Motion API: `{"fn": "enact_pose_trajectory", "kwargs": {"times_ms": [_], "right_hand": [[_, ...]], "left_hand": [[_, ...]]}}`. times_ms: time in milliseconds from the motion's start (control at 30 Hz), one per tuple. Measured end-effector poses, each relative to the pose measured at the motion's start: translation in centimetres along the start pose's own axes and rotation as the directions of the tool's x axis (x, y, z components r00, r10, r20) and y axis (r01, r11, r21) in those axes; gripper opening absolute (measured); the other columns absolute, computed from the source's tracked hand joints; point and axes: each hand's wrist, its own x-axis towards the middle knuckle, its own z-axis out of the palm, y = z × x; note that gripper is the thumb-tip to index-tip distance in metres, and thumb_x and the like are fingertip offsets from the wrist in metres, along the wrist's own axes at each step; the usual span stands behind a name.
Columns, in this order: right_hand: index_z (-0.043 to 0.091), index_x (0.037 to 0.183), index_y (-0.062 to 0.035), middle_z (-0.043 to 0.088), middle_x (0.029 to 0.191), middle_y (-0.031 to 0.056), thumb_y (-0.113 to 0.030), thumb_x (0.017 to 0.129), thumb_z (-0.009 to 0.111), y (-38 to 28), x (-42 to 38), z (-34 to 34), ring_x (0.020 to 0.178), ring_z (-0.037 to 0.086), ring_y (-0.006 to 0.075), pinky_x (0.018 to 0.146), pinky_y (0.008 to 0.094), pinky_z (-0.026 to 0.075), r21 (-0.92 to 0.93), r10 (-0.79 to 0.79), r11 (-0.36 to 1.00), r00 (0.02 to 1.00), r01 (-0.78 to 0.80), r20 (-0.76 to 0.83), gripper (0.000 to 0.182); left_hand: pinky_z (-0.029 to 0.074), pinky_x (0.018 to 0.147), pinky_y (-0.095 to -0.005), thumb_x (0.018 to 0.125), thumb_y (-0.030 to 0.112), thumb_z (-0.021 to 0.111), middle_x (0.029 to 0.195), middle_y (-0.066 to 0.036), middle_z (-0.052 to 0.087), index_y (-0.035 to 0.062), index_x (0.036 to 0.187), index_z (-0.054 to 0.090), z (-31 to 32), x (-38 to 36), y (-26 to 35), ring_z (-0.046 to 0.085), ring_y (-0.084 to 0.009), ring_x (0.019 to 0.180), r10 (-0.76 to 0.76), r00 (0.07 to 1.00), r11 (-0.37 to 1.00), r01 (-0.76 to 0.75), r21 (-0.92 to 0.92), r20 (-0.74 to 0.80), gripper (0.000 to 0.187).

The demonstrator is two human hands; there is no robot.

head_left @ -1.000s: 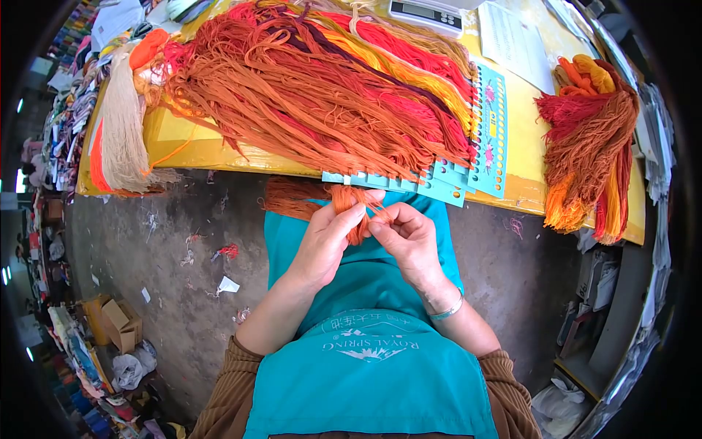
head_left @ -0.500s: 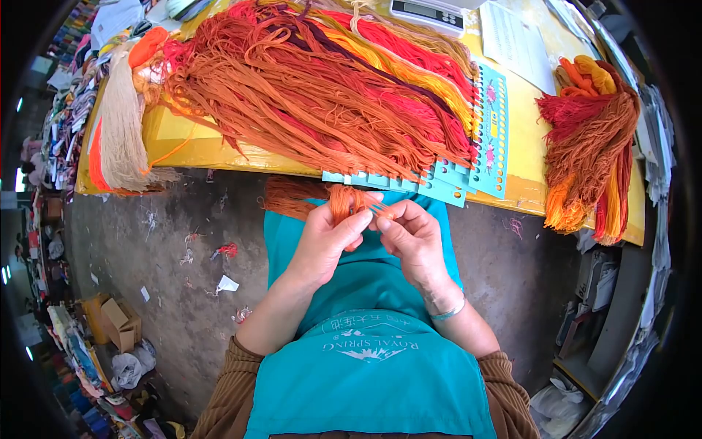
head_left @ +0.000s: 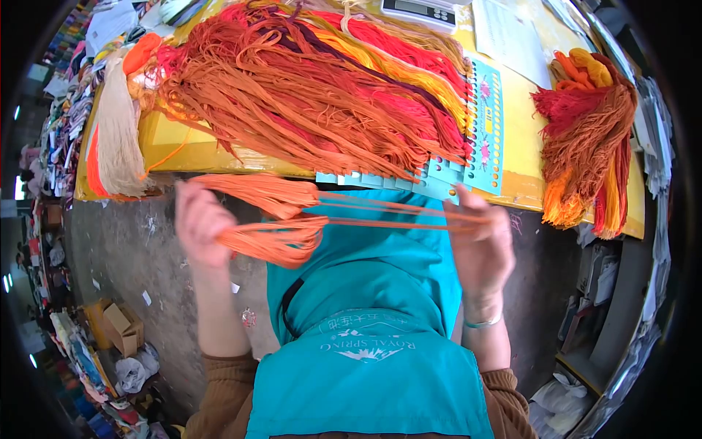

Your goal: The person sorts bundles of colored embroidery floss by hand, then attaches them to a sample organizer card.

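Orange thread bundle [head_left: 274, 241] clasped in left hand [head_left: 199, 223]; strands [head_left: 395, 212] pinched taut by right hand [head_left: 479, 245], below bench [head_left: 523, 186].

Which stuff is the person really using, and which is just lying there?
In use:
left hand
right hand
orange thread bundle stretched between both hands

Just lying about:
big thread pile
blue punched cards
scale
cream tassel
small thread heap
yellow table
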Motion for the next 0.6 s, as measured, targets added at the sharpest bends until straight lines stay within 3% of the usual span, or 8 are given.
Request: {"fn": "enact_pose_trajectory", "kwargs": {"times_ms": [67,100,200,333,400,500,567,600], "right_hand": [[0.053,0.083,-0.0079,0.054,0.075,0.0018,-0.016,0.096,0.047,-2.8,0.3,-2.3,0.083,0.056,0.0180,0.091,0.0409,0.044,0.356,0.048,0.934,0.986,0.013,-0.161,0.017],[0.050,0.081,-0.0084,0.035,0.065,-0.0023,-0.015,0.098,0.046,-4.6,0.4,-4.4,0.062,0.037,0.0106,0.068,0.0295,0.041,0.471,0.091,0.882,0.984,-0.008,-0.154,0.018],[0.043,0.073,-0.0099,0.033,0.063,-0.0028,-0.017,0.099,0.046,-9.0,-0.2,-11.8,0.052,0.026,0.0076,0.044,0.0227,0.022,0.089,-0.069,0.991,0.942,0.103,-0.329,0.027],[0.039,0.065,-0.0143,0.031,0.057,-0.0043,-0.013,0.092,0.051,-16.2,-1.3,-20.9,0.044,0.022,0.0061,0.038,0.0235,0.018,-0.336,-0.306,0.938,0.661,0.086,-0.685,0.030],[0.043,0.064,-0.0143,0.036,0.059,-0.0048,-0.014,0.091,0.052,-20.8,-2.6,-24.7,0.044,0.026,0.0056,0.037,0.0221,0.018,-0.562,-0.502,0.826,0.514,0.045,-0.696,0.029],[0.065,0.090,-0.0072,0.060,0.073,-0.0011,-0.020,0.095,0.059,-24.4,-3.6,-24.7,0.047,0.033,0.0010,0.039,0.0172,0.021,-0.796,-0.706,0.602,0.507,0.061,-0.495,0.015],[0.066,0.107,-0.0040,0.066,0.083,0.0012,-0.020,0.097,0.059,-22.1,-2.4,-20.2,0.049,0.033,-0.0014,0.041,0.0156,0.021,-0.825,-0.669,0.563,0.607,0.038,-0.429,0.020],[0.065,0.112,-0.0026,0.067,0.088,0.0017,-0.016,0.097,0.057,-20.5,-1.9,-19.2,0.051,0.034,-0.0020,0.043,0.0153,0.021,-0.847,-0.614,0.528,0.719,0.066,-0.327,0.022]], "left_hand": [[0.020,0.037,-0.0220,0.103,0.022,0.041,0.050,0.005,0.031,0.0099,0.071,0.044,-0.3,-1.7,5.4,0.024,-0.0057,0.037,0.199,0.972,0.976,-0.185,0.117,-0.124,0.034],[0.019,0.037,-0.0219,0.101,0.018,0.043,0.050,0.006,0.030,0.0106,0.068,0.042,-0.9,-2.8,8.3,0.023,-0.0058,0.037,0.260,0.952,0.953,-0.224,0.205,-0.165,0.034],[0.018,0.037,-0.0226,0.098,0.011,0.044,0.050,0.006,0.027,0.0121,0.064,0.039,-2.6,-6.4,16.9,0.020,-0.0058,0.039,0.466,0.835,0.867,-0.366,0.338,-0.292,0.034],[0.018,0.038,-0.0229,0.097,0.009,0.043,0.050,0.006,0.026,0.0125,0.066,0.040,-3.6,-11.5,27.0,0.019,-0.0062,0.040,0.695,0.642,0.693,-0.478,0.539,-0.323,0.032],[0.017,0.039,-0.0227,0.099,0.013,0.044,0.051,0.006,0.025,0.0112,0.072,0.047,-3.2,-13.5,30.0,0.019,-0.0059,0.041,0.889,0.378,0.437,-0.534,0.724,-0.259,0.027],[0.017,0.039,-0.0226,0.102,0.020,0.044,0.052,0.006,0.024,0.0103,0.076,0.048,1.7,-12.3,24.7,0.019,-0.0057,0.041,0.825,0.561,0.434,-0.552,0.712,-0.069,0.028],[0.019,0.040,-0.0228,0.103,0.027,0.043,0.052,0.006,0.024,0.0057,0.092,0.059,2.0,-10.4,20.1,0.019,-0.0048,0.042,0.521,0.847,0.662,-0.477,0.579,0.102,0.029],[0.019,0.040,-0.0230,0.103,0.030,0.042,0.052,0.005,0.025,0.0047,0.106,0.059,2.1,-8.9,16.1,0.019,-0.0043,0.042,0.461,0.880,0.678,-0.430,0.596,0.111,0.030]]}}
